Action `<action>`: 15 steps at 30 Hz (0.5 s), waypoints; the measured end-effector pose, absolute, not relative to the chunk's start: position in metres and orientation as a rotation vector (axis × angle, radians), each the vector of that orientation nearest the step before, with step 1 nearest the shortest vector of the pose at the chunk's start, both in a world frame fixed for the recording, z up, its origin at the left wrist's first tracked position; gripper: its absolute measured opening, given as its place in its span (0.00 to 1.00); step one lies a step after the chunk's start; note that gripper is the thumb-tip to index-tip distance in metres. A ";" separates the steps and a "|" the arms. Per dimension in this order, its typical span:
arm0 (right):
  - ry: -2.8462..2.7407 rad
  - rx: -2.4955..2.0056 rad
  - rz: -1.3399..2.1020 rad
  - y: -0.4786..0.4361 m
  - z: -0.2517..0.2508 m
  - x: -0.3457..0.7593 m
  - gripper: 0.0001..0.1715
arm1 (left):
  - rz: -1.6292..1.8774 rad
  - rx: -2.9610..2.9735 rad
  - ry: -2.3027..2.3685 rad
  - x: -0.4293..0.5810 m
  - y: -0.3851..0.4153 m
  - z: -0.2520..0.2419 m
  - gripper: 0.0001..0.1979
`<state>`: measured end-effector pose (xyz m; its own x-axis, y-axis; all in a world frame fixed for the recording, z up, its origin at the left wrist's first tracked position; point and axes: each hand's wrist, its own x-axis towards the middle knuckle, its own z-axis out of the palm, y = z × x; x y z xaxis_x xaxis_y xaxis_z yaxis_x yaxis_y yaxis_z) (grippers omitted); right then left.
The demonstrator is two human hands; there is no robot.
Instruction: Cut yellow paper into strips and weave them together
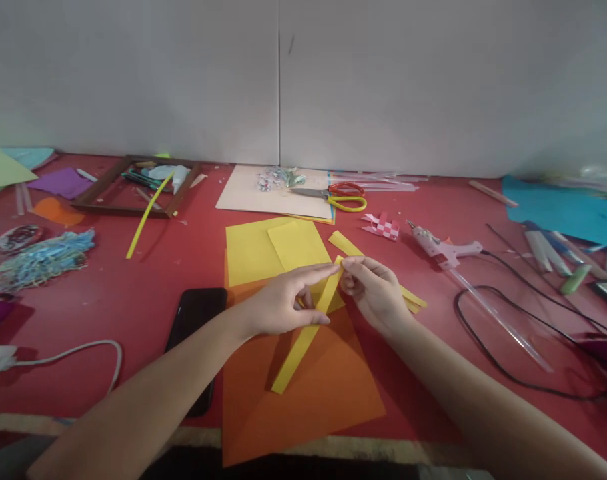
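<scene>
My right hand (376, 290) pinches the upper end of a yellow paper strip (298, 357) between thumb and fingers. The strip slants down to the left above an orange paper sheet (303, 407). My left hand (291, 300) reaches across the strip with thumb and index finger stretched apart. Its index fingertip is at the strip's upper end, close to my right fingers, and its thumb crosses the strip lower down. Yellow paper sheets (251, 250) lie on the orange sheet, beyond my hands. More yellow strips (346, 245) lie partly hidden behind my right hand.
Beyond the papers are scissors (341, 197) and a pink-white woven paper piece (382, 227). A pink glue gun (443, 248) trails a black cord (488, 360) at right. Left are a black phone (198, 320), a brown frame (123, 210) and a white charger cable (83, 350).
</scene>
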<state>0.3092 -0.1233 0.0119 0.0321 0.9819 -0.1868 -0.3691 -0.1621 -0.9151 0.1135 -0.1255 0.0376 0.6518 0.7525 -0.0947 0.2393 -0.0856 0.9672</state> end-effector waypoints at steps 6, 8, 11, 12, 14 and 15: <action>-0.752 -1.097 1.426 -0.122 0.013 0.309 0.11 | 0.490 1.617 0.844 0.114 -0.125 0.042 0.41; -0.738 -1.098 1.419 -0.122 0.013 0.308 0.11 | 0.512 1.601 0.814 0.113 -0.124 0.042 0.37; -0.724 -1.099 1.404 -0.122 0.014 0.308 0.11 | 0.567 1.620 0.767 0.112 -0.123 0.041 0.22; -0.729 -1.112 1.411 -0.123 0.015 0.309 0.10 | 0.574 1.620 0.768 0.112 -0.123 0.041 0.18; -0.775 -1.143 1.444 -0.125 0.016 0.309 0.10 | 0.579 1.559 0.794 0.112 -0.122 0.040 0.16; -0.823 -1.148 1.469 -0.127 0.017 0.309 0.10 | 0.585 1.504 0.810 0.112 -0.122 0.040 0.17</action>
<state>0.3091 -0.1271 0.0166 0.0102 0.9735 -0.2286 -0.3135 -0.2140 -0.9252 0.1121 -0.1220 0.0399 0.6225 0.7758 -0.1032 0.1452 0.0151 0.9893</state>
